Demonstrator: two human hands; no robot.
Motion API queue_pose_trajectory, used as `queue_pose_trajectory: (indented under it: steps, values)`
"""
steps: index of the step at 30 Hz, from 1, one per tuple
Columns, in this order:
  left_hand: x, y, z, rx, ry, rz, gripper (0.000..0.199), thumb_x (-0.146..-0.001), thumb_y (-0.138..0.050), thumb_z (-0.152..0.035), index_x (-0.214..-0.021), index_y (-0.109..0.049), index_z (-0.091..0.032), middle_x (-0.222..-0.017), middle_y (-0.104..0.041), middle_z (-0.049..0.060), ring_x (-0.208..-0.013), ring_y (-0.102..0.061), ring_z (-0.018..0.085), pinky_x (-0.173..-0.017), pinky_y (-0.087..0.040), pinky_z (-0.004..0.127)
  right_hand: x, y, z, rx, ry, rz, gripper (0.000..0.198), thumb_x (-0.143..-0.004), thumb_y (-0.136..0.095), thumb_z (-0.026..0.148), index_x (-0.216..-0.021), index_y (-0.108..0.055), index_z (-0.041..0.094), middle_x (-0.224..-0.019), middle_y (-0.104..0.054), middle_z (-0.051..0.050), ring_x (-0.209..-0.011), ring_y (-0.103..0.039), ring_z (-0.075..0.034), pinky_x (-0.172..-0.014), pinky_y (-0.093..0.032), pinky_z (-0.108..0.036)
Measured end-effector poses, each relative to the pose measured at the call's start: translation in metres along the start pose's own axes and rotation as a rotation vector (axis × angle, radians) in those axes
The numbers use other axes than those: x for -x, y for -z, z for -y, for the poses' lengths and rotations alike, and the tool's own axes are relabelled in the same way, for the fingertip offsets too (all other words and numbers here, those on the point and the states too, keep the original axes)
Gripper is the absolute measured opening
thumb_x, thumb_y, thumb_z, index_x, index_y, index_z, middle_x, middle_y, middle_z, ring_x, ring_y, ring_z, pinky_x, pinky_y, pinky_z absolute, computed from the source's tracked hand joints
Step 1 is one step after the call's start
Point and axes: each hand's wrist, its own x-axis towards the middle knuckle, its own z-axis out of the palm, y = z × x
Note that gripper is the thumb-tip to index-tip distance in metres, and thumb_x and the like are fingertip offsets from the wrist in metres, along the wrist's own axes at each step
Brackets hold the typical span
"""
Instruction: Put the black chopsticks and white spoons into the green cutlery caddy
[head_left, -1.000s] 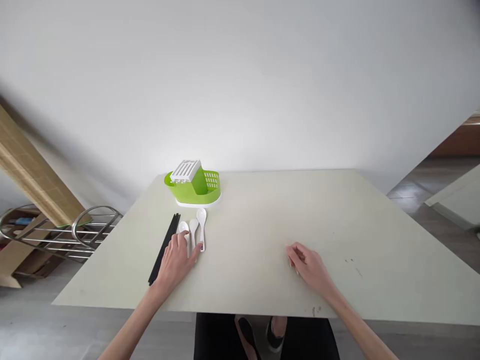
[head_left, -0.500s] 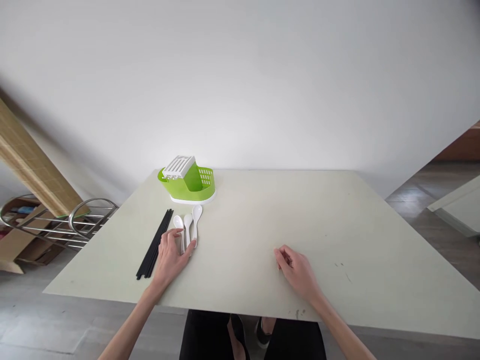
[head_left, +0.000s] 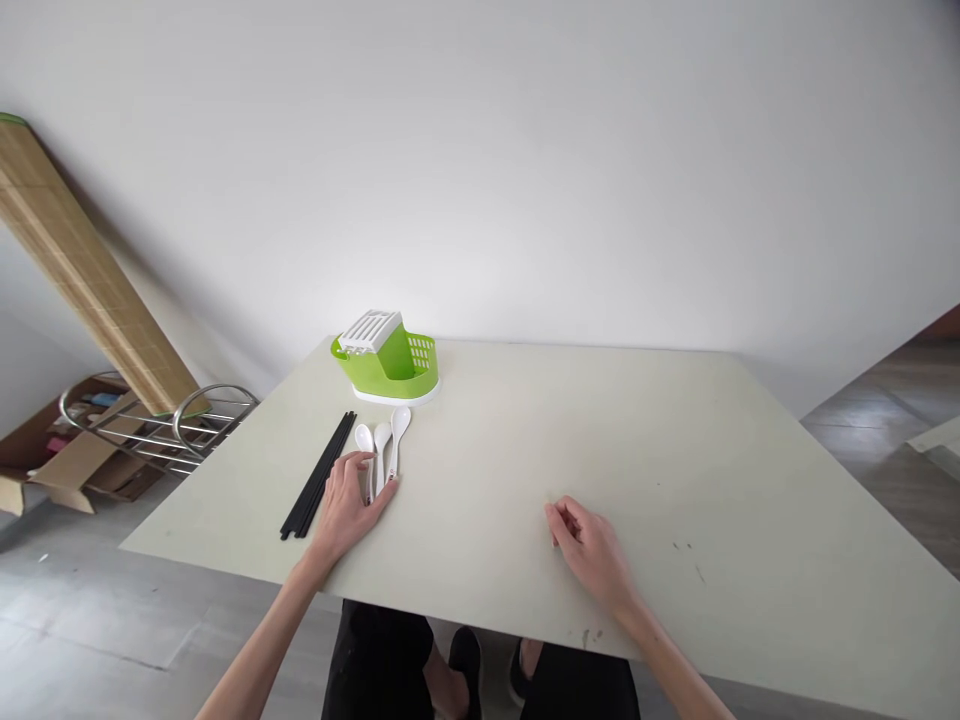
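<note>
**Left hand on the spoon handles**

Left hand [head_left: 346, 502] lies flat on the table [head_left: 525, 450], fingers loosely spread over the near ends of the spoons [head_left: 382, 448], thumb against the rightmost handle; it presses rather than grips, nothing lifted. Three white spoons lie side by side, bowls pointing away, just short of the green caddy [head_left: 388, 360]. They look like light, stiff plastic or ceramic, smooth and likely slippery, so a pinch at the handle ends seems the best hold; if ceramic, they would chip when dropped. Left of them lies a bundle of black chopsticks [head_left: 319, 488], too close together to count. Right hand [head_left: 589, 550] rests well apart on bare table, fingers curled, holding nothing.
</note>
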Motion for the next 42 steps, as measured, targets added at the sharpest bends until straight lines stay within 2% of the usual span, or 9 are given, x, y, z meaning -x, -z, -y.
queue_pose_trajectory:
  steps: [4, 9, 14, 21, 35, 42]
  values:
    - [0.001, -0.001, 0.001, 0.016, -0.027, -0.014, 0.054, -0.093, -0.060, -0.059, -0.132, -0.049, -0.024, -0.134, -0.057, 0.013, -0.119, -0.061, 0.032, -0.106, -0.047, 0.054, 0.001, -0.001, 0.000, 0.000, -0.011, -0.021, 0.053, -0.104, -0.043, 0.064, -0.068, -0.043, 0.026, -0.058, -0.051, 0.004, -0.054, -0.045, -0.016, -0.060, -0.035, -0.030]
    - [0.003, -0.002, 0.007, 0.057, -0.061, -0.020, 0.055, -0.094, -0.060, -0.058, -0.135, -0.047, -0.023, -0.129, -0.058, 0.012, -0.113, -0.064, 0.030, -0.105, -0.048, 0.053, 0.004, -0.002, 0.003, -0.013, -0.062, -0.030, 0.053, -0.104, -0.044, 0.066, -0.068, -0.046, 0.026, -0.059, -0.052, 0.003, -0.054, -0.048, -0.016, -0.060, -0.037, -0.030]
    - [0.003, -0.003, 0.016, 0.067, -0.087, -0.017, 0.050, -0.095, -0.061, -0.057, -0.132, -0.048, -0.026, -0.133, -0.058, 0.013, -0.117, -0.064, 0.032, -0.104, -0.051, 0.053, 0.004, -0.007, 0.001, 0.021, -0.133, -0.047, 0.056, -0.102, -0.044, 0.069, -0.066, -0.046, 0.026, -0.057, -0.049, 0.003, -0.052, -0.045, -0.016, -0.057, -0.036, -0.029]
    - [0.007, -0.001, 0.018, 0.101, -0.067, -0.002, 0.046, -0.095, -0.063, -0.054, -0.131, -0.050, -0.028, -0.134, -0.058, 0.011, -0.115, -0.066, 0.030, -0.100, -0.055, 0.050, 0.005, -0.012, -0.006, 0.068, -0.234, -0.023, 0.059, -0.099, -0.045, 0.074, -0.065, -0.047, 0.025, -0.058, -0.049, 0.001, -0.053, -0.043, -0.016, -0.051, -0.036, -0.028]
    - [0.013, 0.001, 0.015, 0.175, -0.051, -0.005, 0.043, -0.097, -0.063, -0.048, -0.131, -0.049, -0.028, -0.134, -0.058, 0.013, -0.116, -0.066, 0.030, -0.100, -0.056, 0.051, 0.007, -0.013, -0.010, 0.098, -0.222, -0.061, 0.060, -0.096, -0.048, 0.075, -0.063, -0.050, 0.025, -0.056, -0.051, 0.000, -0.051, -0.046, -0.016, -0.047, -0.041, -0.026]
    - [0.015, 0.000, 0.014, 0.191, -0.046, -0.022, 0.045, -0.096, -0.064, -0.047, -0.134, -0.048, -0.028, -0.139, -0.054, 0.015, -0.129, -0.060, 0.035, -0.106, -0.053, 0.057, 0.012, -0.010, -0.018, 0.079, -0.246, -0.085, 0.057, -0.097, -0.052, 0.071, -0.063, -0.052, 0.026, -0.054, -0.052, 0.000, -0.047, -0.048, -0.016, -0.046, -0.042, -0.027]
